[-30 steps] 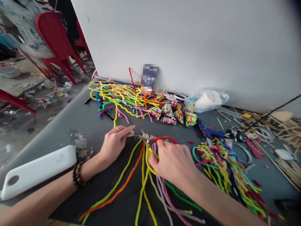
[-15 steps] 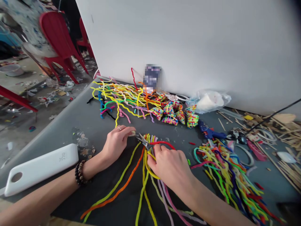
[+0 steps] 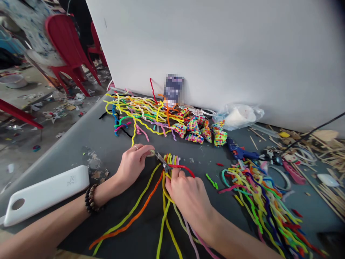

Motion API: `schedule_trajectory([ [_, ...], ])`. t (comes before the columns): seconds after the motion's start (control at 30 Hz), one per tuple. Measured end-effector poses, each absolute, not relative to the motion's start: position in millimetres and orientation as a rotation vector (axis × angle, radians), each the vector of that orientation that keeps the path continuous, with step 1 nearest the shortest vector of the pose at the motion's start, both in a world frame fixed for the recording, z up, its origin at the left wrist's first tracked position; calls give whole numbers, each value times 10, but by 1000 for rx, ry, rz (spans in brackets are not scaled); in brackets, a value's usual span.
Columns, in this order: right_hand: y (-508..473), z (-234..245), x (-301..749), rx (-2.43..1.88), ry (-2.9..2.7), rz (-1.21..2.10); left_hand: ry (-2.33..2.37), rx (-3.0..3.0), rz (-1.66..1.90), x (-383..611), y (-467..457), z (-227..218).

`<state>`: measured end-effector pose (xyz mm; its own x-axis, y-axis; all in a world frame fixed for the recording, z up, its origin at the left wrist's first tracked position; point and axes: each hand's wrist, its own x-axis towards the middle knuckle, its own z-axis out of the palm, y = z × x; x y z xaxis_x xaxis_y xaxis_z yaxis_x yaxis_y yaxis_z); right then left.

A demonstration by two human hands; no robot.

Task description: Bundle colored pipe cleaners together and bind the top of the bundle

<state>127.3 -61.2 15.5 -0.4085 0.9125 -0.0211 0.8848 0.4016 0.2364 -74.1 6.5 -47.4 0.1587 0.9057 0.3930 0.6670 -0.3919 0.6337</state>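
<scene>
My left hand [image 3: 133, 162], with a ring and a beaded bracelet, pinches something small and pale that I cannot make out. The tip of a pair of pliers [image 3: 165, 166] reaches up to those fingertips. My right hand [image 3: 188, 194] is wrapped round the pliers' red and yellow handles, which are partly hidden. Under and beside it a row of fuzzy pipe cleaners [image 3: 151, 207] fans out towards me in yellow, orange, green, lilac and pink. Their far ends lie side by side by the pliers.
A white power bank [image 3: 47, 194] lies at left. Behind are loose pipe cleaners [image 3: 140, 108], multicoloured woven pieces [image 3: 194, 126] and a plastic bag [image 3: 239, 117]. To the right are a blue glue gun [image 3: 241, 151], a pipe-cleaner heap [image 3: 264, 201] and wooden sticks [image 3: 323, 158]. Red chairs [image 3: 63, 43] stand beyond.
My right hand and the pliers have shifted slightly left, and the jaws look closer together. More of a short green piece beside my right hand shows. My left hand has barely moved.
</scene>
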Motion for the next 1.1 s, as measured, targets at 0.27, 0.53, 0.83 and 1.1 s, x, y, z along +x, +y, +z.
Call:
schedule_trajectory([
  [0.27, -699, 160, 1157, 1493, 2559, 315, 1480, 2105, 1099, -743, 58, -435],
  [0.53, -366, 453, 1492, 1732, 2322, 18, 1491, 2071, 1211, -730, 33, -323],
  [0.83, -522, 375, 2370, 1886, 1859, 282, 1459, 1996, 1256, -717, 0, -291],
  [1.1, -204, 473, 1795, 1666, 2507, 265, 1401, 1710, 1276, -697, -41, -275],
])
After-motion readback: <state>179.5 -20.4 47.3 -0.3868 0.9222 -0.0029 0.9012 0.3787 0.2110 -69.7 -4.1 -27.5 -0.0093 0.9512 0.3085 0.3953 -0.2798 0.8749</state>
